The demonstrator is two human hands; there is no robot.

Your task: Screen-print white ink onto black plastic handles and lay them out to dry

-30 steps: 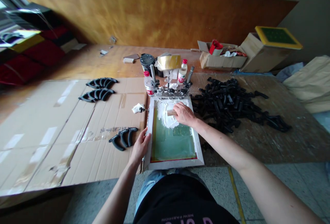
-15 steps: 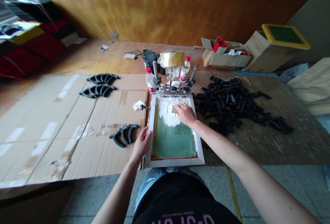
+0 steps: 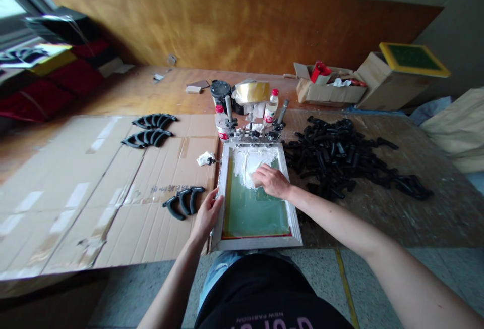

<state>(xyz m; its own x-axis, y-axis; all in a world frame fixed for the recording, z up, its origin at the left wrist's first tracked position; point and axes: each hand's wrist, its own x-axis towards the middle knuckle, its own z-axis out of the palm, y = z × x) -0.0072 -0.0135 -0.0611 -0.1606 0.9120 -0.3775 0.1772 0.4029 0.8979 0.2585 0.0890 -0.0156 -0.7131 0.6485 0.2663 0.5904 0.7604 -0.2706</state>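
Observation:
A silk-screen frame (image 3: 296, 233) with pale metal rails and a green mesh (image 3: 245, 218) lies in front of me, its far end at a metal clamp (image 3: 257, 137). White paste (image 3: 244, 162) is smeared over the far part of the mesh. My right hand (image 3: 273, 181) is closed on a small tan scraper, mostly hidden by the fingers, at the near edge of the paste. Along the left rail, my left hand (image 3: 208, 212) grips the frame's edge. Beside that hand, several curved black handles (image 3: 185, 202) lie on cardboard.
To the right is a heap of black plastic parts (image 3: 336, 152). More curved handles (image 3: 147, 137) lie in rows at left. Red-capped bottles (image 3: 271, 109), a black tub (image 3: 220, 91) and a tape roll (image 3: 252, 92) stand behind the clamp. Boxes (image 3: 328, 92) sit at the back right.
My right hand has moved toward me over the mesh, from within the paste to its near edge. My left hand stays at the left rail. The view has tilted slightly.

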